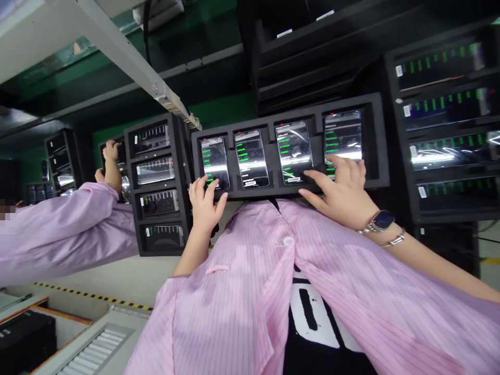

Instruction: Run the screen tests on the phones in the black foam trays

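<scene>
I hold a black foam tray level in front of my chest. Four phones lie in its slots with lit screens showing green text, from the leftmost phone to the rightmost phone. My left hand grips the tray's near left corner, its fingers resting on the leftmost phone's lower edge. My right hand, with a watch on the wrist, clasps the near right edge; its fingers spread over the bottom of the two right phones.
A stack of like trays with phones stands to the left, and a rack of lit phones to the right. Empty black trays are piled behind. A co-worker's hand in a pink sleeve reaches into a far-left rack. Striped floor tape runs below.
</scene>
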A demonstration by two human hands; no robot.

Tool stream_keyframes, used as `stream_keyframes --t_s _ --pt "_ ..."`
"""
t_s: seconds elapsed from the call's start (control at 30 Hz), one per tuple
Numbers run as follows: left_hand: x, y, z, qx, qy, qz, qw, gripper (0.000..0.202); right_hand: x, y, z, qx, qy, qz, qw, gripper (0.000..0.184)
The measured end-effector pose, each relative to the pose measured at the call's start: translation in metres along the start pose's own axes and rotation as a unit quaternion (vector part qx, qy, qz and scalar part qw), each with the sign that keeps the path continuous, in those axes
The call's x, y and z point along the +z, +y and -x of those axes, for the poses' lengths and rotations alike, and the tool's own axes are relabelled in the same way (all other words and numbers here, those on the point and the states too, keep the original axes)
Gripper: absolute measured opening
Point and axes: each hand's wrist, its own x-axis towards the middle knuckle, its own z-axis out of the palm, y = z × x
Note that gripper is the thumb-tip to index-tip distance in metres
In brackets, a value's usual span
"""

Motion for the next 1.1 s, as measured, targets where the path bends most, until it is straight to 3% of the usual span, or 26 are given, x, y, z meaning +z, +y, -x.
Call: stream_keyframes --t_s 0.2,0.33,0.5,0.8,1.1 --pt "0.004 -0.007 -0.003 -0.044 -0.013 -0.018 0.999 0.069 0.004 0.007 0.004 -0.015 0.007 -0.023 1.000 0.049" --pt "-0.001 -0.008 -0.005 -0.028 0.017 -0.023 0.999 0.045 0.005 0.010 0.005 -0.023 0.007 -0.033 0.999 0.047" --pt "-0.008 -0.005 -0.006 -0.011 0.061 -0.024 0.998 0.039 0.003 0.008 0.002 -0.027 -0.002 -0.028 0.999 0.045" --pt "0.001 -0.016 -0.012 -0.037 0.002 -0.027 0.999 0.043 0.013 0.011 -0.006 -0.005 -0.007 -0.004 1.000 0.046" --pt "0.007 -0.024 -0.051 -0.061 -0.015 -0.026 0.998 0.057 0.022 0.027 -0.052 0.039 0.020 -0.011 0.999 0.048"
